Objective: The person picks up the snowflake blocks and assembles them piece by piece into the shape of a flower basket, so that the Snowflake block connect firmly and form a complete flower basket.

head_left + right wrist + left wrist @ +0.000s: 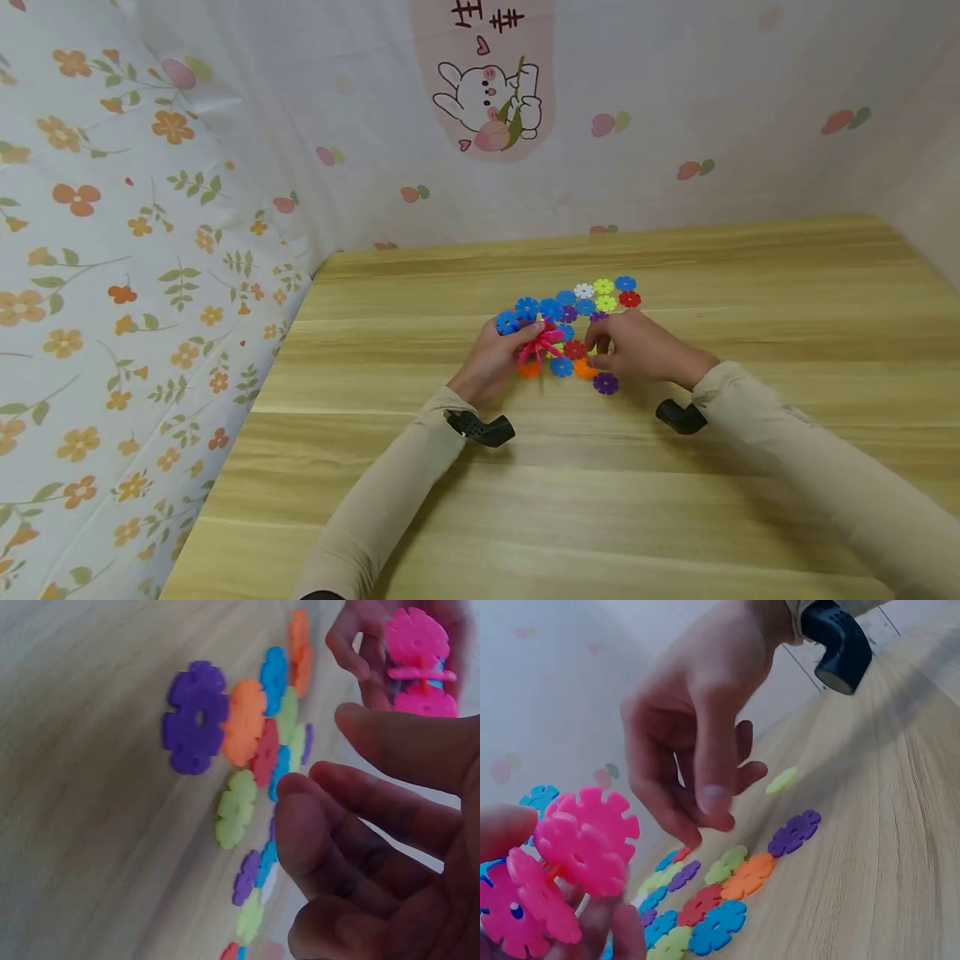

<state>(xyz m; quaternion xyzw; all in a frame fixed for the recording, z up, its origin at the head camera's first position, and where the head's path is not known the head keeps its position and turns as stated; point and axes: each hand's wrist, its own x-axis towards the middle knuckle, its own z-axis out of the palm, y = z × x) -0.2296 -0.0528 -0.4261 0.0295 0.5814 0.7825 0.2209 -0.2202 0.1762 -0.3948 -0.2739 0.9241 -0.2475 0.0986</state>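
Note:
In the head view my left hand (486, 360) holds a joined cluster of pink notched flower discs (538, 342). Up close in the left wrist view, several pink discs (592, 840) slot into one another at angles, with a bit of orange between them and blue behind. My right hand (647, 346) hovers over loose discs with its fingers loosely bent. Nothing shows between its thumb and fingertips in the right wrist view. Below that hand lie a purple disc (196, 718), an orange disc (244, 724), a red disc (265, 754) and a yellow-green disc (235, 810).
More flower discs spread toward the back of the wooden table (525, 517), among them a white disc (583, 291) and a red disc (629, 298). Patterned cloth (360, 108) hangs behind the table and along its left side. A black wrist mount (480, 427) sticks out below the left wrist.

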